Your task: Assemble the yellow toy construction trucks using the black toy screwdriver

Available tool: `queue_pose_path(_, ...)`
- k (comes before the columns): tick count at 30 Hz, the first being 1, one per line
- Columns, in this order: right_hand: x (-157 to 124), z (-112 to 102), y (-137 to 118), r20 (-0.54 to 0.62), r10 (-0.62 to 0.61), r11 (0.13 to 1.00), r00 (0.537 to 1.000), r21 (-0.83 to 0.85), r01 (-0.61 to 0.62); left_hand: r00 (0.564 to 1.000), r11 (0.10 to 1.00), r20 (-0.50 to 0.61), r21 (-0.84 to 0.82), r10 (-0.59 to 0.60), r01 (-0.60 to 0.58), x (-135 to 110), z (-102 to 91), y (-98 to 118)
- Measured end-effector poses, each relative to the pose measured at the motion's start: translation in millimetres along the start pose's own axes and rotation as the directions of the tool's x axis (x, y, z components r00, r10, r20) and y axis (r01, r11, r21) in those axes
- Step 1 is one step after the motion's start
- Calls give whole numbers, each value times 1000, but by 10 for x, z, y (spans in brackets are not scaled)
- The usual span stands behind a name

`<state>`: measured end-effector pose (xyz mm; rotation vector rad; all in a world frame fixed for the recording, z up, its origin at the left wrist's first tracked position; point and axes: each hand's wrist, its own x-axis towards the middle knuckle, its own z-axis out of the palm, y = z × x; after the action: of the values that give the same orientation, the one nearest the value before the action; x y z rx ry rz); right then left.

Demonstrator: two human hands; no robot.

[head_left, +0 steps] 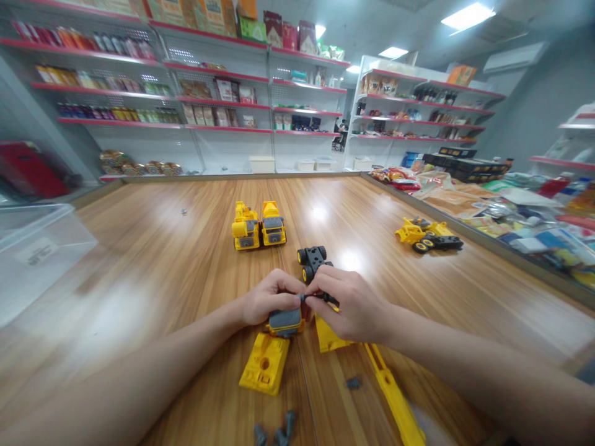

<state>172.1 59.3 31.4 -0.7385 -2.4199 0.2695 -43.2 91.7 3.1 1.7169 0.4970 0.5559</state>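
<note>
My left hand (272, 298) is closed, its thumb and forefinger pinching a small grey plastic screw (302, 298). My right hand (351, 306) meets it, fingers closed around a slim black tool (330, 299) that looks like a screwdriver; its far part is hidden. Under the left fingers lies a yellow toy cab with a grey window (284, 321). A flat yellow plate with a round hole (264, 364) rests just in front of it. Beneath my right hand sits a yellow scoop-like part (329, 334), partly covered. Just beyond the hands stands a black wheeled chassis (313, 259).
Two assembled yellow toy trucks (259, 226) stand farther back. More yellow and black truck parts (430, 235) lie at right. Loose grey screws (281, 435) and a long yellow arm (395, 399) are near me. A clear bin (41, 248) is at left; packaged goods (511, 198) line the right.
</note>
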Motion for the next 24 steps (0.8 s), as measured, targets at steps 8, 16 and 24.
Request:
queue_pose_path(8, 9, -63, -51, -42, 45, 998, 998, 51, -43, 999, 1000, -30, -11, 14, -15, 16, 15, 7)
queue_pose_path(16, 16, 37, -40, -271, 240, 946, 932, 280, -163, 989, 998, -137, -26, 47, -51, 28, -24, -51)
queue_pose_path(24, -8, 35, 14, -224, 203, 938, 953, 323, -124, 977, 984, -205, -151, 57, -89, 36, -10, -19)
